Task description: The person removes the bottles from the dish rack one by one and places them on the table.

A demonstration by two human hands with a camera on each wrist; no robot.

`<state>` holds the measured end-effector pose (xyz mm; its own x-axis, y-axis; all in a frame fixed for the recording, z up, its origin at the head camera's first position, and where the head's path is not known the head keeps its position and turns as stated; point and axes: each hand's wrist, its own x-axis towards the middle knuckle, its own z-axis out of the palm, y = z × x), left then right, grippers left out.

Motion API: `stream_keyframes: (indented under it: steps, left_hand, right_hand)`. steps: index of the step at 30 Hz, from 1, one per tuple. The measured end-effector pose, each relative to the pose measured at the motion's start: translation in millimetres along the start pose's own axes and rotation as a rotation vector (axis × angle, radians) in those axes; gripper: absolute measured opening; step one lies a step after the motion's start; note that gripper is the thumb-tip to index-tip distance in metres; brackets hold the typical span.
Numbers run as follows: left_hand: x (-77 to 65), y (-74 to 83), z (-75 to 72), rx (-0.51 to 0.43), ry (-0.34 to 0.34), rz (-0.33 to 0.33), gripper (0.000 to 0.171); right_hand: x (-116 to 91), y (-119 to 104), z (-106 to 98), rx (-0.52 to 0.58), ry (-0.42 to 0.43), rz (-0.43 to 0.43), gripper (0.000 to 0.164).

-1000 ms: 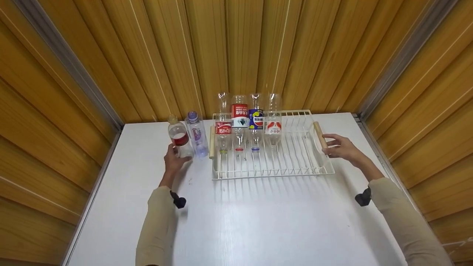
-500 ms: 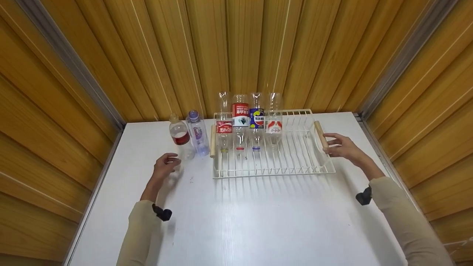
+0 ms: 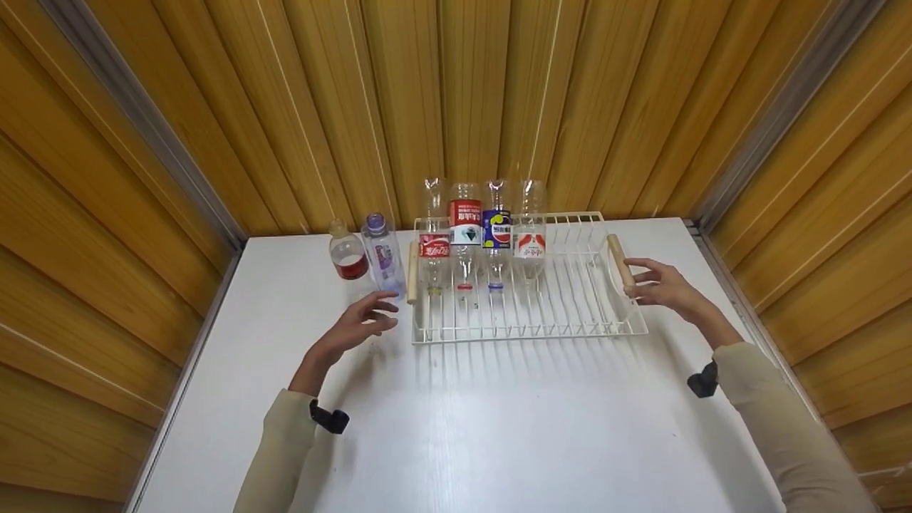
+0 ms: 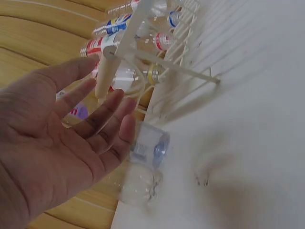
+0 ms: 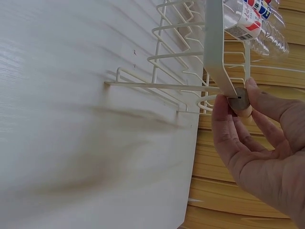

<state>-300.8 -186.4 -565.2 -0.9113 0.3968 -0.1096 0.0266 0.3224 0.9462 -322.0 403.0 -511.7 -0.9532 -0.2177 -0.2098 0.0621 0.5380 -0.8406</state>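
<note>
A white wire dish rack with wooden handles stands on the table. My right hand pinches its right handle between thumb and fingers, clearly seen in the right wrist view. My left hand, fingers spread and slightly bent, is near the left handle and holds nothing. Several clear plastic bottles lean neck-down in the rack: a red-labelled one, a red-and-white one, a blue-labelled one and a white-labelled one.
Left of the rack, a red-labelled bottle and a purple-tinted bottle stand upright on the white table. My left hand partly hides their bases. Yellow slatted walls enclose the table's back and sides.
My left hand has let go of the upright red-labelled bottle, drawn back, then moved right toward the rack's left handle. The right hand stays at the right handle.
</note>
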Motion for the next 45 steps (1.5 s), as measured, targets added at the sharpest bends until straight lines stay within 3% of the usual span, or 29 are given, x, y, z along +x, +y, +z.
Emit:
stream_keyframes:
  steps: [5,11,20,25,29,32,35,45]
  left_hand:
    - [9.2,4.2,21.7,-0.015,-0.056,0.048,0.071]
    - [14.2,0.2,33.1,-0.050,-0.008,0.057,0.079]
    - [12.5,0.3,34.3,-0.066,-0.005,0.056,0.082]
    - [12.9,0.2,33.2,-0.060,0.000,0.054,0.082]
    - [14.1,-1.2,32.1,-0.054,0.003,0.052,0.082]
    - [14.7,-1.9,31.5,-0.052,-0.002,0.049,0.082]
    - [14.2,-1.9,31.6,-0.049,-0.004,0.045,0.082]
    - [11.7,-2.7,34.6,-0.031,0.014,0.021,0.083]
  right_hand:
    - [-6,1,-1,0.007,-0.006,-0.018,0.075]
    - [-6,-1,-1,0.021,-0.011,-0.014,0.077]
    - [-1,-1,0,-0.032,0.003,-0.005,0.075]
    - [3,-9,-3,-0.149,0.013,-0.037,0.069]
    - [12,-26,-5,-0.207,0.082,-0.043,0.061]
    - [22,-41,-5,-0.199,0.169,-0.060,0.056]
    - [34,-57,-1,-0.204,0.203,-0.067,0.051]
    - [74,-85,39,-0.195,0.031,-0.061,0.052]
